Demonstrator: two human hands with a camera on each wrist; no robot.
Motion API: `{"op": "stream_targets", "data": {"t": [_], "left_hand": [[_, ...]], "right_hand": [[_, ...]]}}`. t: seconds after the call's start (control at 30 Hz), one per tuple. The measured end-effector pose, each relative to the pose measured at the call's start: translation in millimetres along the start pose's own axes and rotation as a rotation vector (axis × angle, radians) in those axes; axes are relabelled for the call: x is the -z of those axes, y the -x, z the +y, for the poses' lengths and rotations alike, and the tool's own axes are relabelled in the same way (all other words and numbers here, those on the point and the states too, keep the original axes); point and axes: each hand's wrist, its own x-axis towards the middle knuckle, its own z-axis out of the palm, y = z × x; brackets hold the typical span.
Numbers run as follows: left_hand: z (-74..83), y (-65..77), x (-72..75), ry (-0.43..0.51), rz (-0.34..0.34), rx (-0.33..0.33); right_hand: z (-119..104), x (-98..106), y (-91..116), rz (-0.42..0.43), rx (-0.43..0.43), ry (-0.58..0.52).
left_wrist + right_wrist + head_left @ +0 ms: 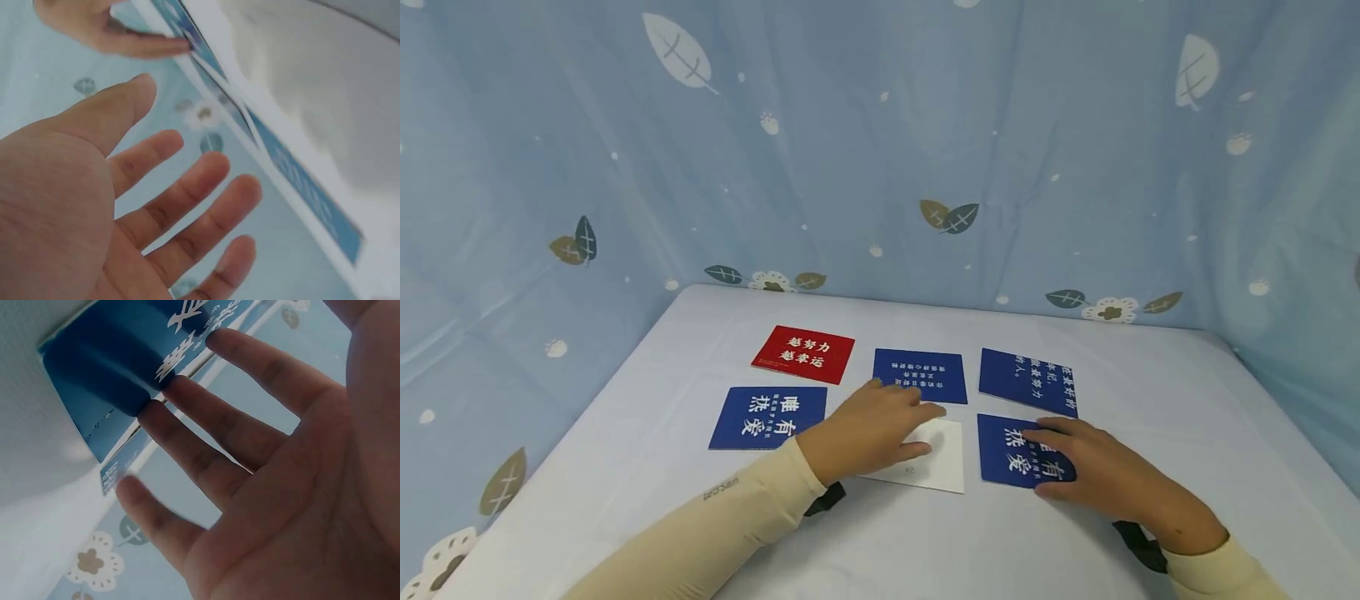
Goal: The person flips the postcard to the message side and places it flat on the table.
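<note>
White tabletop: left hand, fingers apart, over white card; right hand, likewise spread, touching white-lettered blue card.

White card lies flat beside lettered blue card.

Site: a curtained-off table setup; whether in a home or a studio, cannot tell. Evidence: light blue curtain hangs just behind the far edge of the white tabletop and also flanks its left and right edges. The curtain print looks household in style: white leaves, flowers. Both wrist views show matching blue cloth. Slogan cards lie mid-tabletop; room type remains undetermined from these.
</note>
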Motion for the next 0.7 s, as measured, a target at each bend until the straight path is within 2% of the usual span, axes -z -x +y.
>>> {"op": "stream_targets", "data": {"t": [0.17, 0.27, 0.47, 0.7], "left_hand": [[23.2, -20.0, -6.3, -0.058, -0.019, -0.082], [35.4, -31.0, -10.5, -0.079, -0.045, -0.105], [50.2, -47.9, -18.8, -0.088, -0.088, -0.085], [54.1, -57.8, -26.6, -0.066, -0.129, -0.053]], "right_hand": [[-2, 0, -2, 0.007, -0.027, 0.027], [-1, 0, -1, 0.000, -0.042, 0.033], [-1, 0, -1, 0.014, -0.024, 0.038], [-2, 1, 0, 0.024, -0.024, 0.015]]}}
